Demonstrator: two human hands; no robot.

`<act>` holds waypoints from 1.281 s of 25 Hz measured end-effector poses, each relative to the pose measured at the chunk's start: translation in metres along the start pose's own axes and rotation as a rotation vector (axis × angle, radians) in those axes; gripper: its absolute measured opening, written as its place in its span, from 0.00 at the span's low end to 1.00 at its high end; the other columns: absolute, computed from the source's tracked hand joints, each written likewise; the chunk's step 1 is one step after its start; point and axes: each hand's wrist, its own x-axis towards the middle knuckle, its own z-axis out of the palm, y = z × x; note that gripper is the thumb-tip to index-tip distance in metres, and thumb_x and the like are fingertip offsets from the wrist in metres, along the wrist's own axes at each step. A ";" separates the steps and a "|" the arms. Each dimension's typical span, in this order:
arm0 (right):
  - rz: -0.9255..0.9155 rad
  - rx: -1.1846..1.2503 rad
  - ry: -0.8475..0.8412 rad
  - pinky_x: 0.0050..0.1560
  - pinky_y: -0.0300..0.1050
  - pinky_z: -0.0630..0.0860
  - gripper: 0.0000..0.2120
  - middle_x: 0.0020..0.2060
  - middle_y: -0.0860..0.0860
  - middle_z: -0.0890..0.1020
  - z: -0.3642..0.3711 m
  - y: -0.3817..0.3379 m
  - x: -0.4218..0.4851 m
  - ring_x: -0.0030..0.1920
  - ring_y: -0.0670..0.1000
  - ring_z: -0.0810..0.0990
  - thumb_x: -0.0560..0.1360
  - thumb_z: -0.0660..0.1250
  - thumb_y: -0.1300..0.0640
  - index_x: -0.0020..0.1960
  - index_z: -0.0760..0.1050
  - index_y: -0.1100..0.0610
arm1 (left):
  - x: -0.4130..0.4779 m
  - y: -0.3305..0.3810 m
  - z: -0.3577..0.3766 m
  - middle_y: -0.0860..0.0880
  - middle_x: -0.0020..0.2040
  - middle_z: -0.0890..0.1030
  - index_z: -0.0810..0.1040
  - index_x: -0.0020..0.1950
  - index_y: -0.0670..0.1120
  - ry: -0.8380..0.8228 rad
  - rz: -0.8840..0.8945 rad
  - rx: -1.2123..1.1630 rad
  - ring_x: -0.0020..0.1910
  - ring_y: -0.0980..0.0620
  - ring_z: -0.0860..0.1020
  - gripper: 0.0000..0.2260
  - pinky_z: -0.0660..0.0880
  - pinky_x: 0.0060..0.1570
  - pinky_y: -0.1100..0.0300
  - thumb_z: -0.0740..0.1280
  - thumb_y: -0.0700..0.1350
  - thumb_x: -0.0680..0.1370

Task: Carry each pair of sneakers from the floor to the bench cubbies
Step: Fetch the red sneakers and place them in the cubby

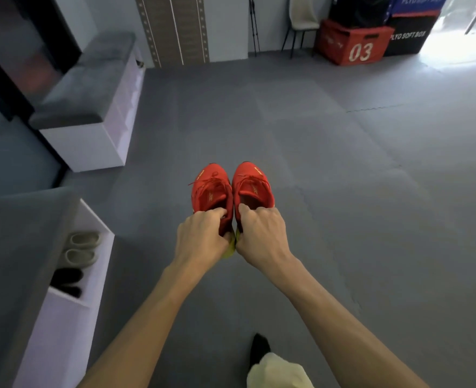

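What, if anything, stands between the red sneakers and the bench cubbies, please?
Nothing visible: only bare grey floor separates the red sneakers from the near bench. Its open cubby already holds beige shoes and black shoes.

Two bare forearms extend from the bottom edge toward the frame's centre. The left hand (pixel 200 236) and right hand (pixel 262 233) sit side by side, knuckles up, each gripping one heel of the red sneakers (pixel 211 189).

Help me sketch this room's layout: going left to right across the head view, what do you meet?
Pale shoes in the bench cubby, left sneaker in the left hand, right sneaker in the right hand, red box marked 03, black box.
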 end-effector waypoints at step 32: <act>-0.218 -0.012 -0.126 0.31 0.45 0.65 0.15 0.23 0.52 0.76 0.467 0.398 1.254 0.25 0.57 0.76 0.52 0.73 0.63 0.35 0.72 0.56 | 1.361 -0.183 0.109 0.51 0.45 0.84 0.80 0.53 0.54 0.020 -0.228 0.003 0.47 0.44 0.81 0.12 0.72 0.38 0.56 0.69 0.51 0.70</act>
